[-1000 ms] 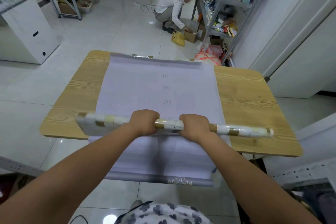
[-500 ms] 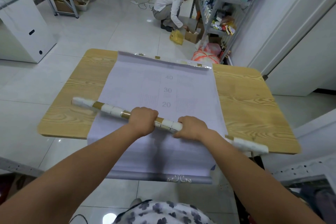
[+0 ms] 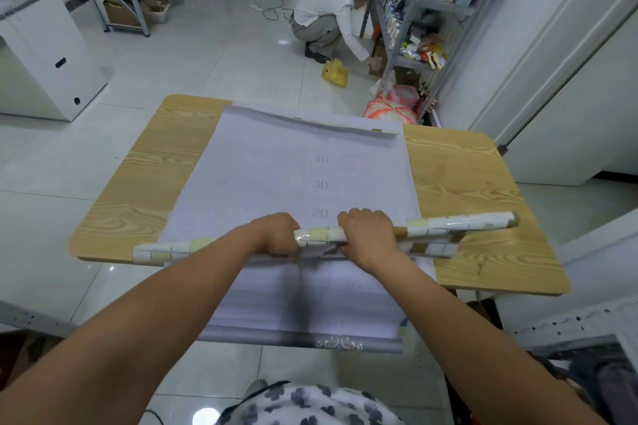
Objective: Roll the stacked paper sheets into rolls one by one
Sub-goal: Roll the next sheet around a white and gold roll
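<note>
Nearest, the loose end of the stacked sheets hangs off the near table edge toward the person's lap. Just past it both hands sit close together on the patterned roll. L hand is curled over it w/ knuckles up, R hand wraps it the same way, so both are grasping the roll, not resting flat. The roll lies across the sheets near the table's front edge and sticks out well beyond the paper on both sides. It's skewed, rt end farther away than the left. A second patterned strip shows just under the rt half; can't tell if that's a loose wrap or blur.

Prob the step in hand is tightening/finishing this roll. To do it well: square it to the sheet edges first, turn both wrists at the same rate, keep light downward pressure so layers don't telescope, and don't drag the sheets below.

Beyond, the sheets lie flat on the wooden table, printed 20, 30, 40, far edge curled up. Further back a crouching person works by the shelving
</note>
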